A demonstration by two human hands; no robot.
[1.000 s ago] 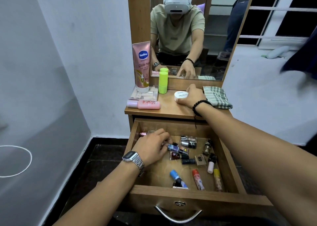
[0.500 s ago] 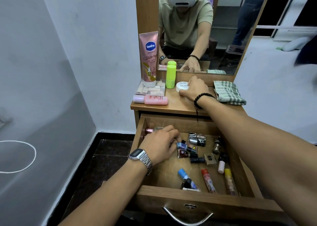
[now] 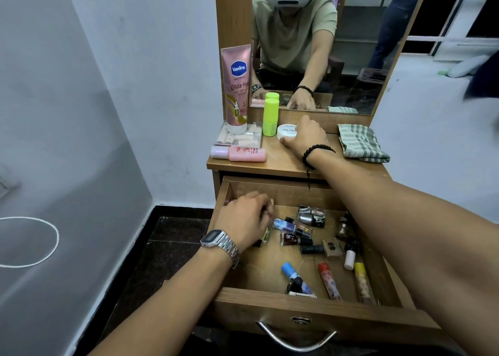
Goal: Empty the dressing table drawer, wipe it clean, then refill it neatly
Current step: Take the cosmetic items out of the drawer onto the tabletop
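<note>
Pale grey walls enclose a brown wooden dressing table (image 3: 286, 163) with a mirror, whose open wooden drawer (image 3: 310, 311) is pulled out below the top and strewn with small nail-polish bottles (image 3: 293, 239) and slim tubes (image 3: 330, 281). On the table top a tall pink Vaseline lotion tube (image 3: 236, 88), a striped green cloth (image 3: 360, 143) and a lime-green bottle (image 3: 270, 118) are seen. A round white jar (image 3: 286, 132) is covered by the right hand (image 3: 306, 136), fingers curled on it, while the left hand (image 3: 247, 220) is closed loosely around bottles at the drawer's back left.
</note>
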